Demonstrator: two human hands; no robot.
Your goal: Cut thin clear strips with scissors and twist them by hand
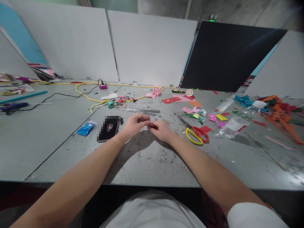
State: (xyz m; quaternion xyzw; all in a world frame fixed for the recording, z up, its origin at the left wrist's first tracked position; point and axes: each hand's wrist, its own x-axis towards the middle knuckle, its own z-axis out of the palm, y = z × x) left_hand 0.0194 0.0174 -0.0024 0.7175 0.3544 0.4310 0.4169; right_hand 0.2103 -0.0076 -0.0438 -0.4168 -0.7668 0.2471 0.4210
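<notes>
My left hand (136,125) and my right hand (161,129) meet over the middle of the grey table, fingertips pinched together and almost touching. Whatever lies between the fingers is too small or hidden to name. Just beyond them is a bundle of thin metal wires (147,111). A phone (108,129) with a blurred screen lies left of my left hand, and a blue packet (86,129) is farther left. To the right of my right hand rest scissors (196,134) with one red and one yellow handle loop.
A clear plastic bottle (239,122) stands at the right, near orange crumpled strips (280,115). Red paper (171,100), a pink paper flower (156,91) and coloured scraps lie toward the back. A yellow cord (82,95) and a glue gun (14,106) are at the left. White panels (152,50) stand behind.
</notes>
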